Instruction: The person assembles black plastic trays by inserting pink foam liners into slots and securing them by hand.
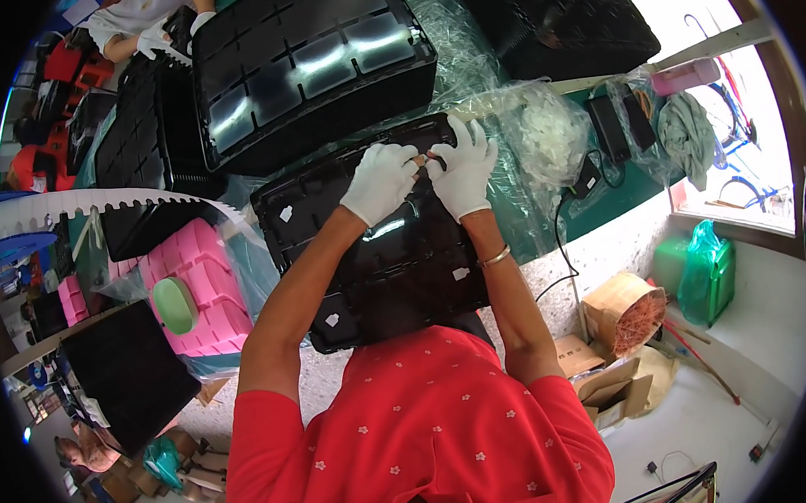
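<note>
Red shirt (419,422) closest, we're apparently steadying the black crate (414,296) against ourselves, left hand (379,185) and right hand (463,172) working fingertip-close, whether gripping anything we can't tell.

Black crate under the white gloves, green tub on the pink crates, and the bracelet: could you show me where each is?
Black crate (414,293): head view, a bare stretch of its near half.
Green tub (175,306): head view, its middle.
Bracelet (495,257): head view, the visible middle of its band.
</note>
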A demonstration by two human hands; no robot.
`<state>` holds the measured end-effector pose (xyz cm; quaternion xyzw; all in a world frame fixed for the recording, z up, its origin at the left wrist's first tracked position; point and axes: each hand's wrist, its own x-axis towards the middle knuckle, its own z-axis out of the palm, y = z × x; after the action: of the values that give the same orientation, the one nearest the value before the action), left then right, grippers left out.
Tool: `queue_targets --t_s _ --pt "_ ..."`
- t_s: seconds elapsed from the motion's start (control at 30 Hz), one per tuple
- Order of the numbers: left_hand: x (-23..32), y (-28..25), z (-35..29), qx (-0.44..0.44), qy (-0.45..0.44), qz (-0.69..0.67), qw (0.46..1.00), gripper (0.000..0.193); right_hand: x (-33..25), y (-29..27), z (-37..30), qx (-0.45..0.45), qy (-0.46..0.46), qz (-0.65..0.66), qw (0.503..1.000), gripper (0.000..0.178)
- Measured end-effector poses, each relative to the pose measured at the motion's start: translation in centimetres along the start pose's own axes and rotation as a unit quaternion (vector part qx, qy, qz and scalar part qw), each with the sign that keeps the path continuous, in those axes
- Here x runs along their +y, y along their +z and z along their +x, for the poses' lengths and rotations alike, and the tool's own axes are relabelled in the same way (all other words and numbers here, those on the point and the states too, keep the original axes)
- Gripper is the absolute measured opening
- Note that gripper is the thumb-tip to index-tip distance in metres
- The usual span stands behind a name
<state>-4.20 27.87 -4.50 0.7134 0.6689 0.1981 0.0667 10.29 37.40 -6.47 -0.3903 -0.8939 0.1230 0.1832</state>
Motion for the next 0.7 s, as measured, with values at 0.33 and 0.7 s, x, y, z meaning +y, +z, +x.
queue_targets --t_s 0.33,0.7 --pt "1.0 -0.5 -0.9 -0.078 0.029 0.116 0.990 0.037 -1.0 0.6 0.4 -0.009 -0.026 -0.070 0.997 0.017" --pt "1.6 -1.1 -2.1 -0.036 -0.017 0.085 0.996 0.041 -0.2 0.7 1.1 0.013 -0.242 -0.012 0.970 0.009"
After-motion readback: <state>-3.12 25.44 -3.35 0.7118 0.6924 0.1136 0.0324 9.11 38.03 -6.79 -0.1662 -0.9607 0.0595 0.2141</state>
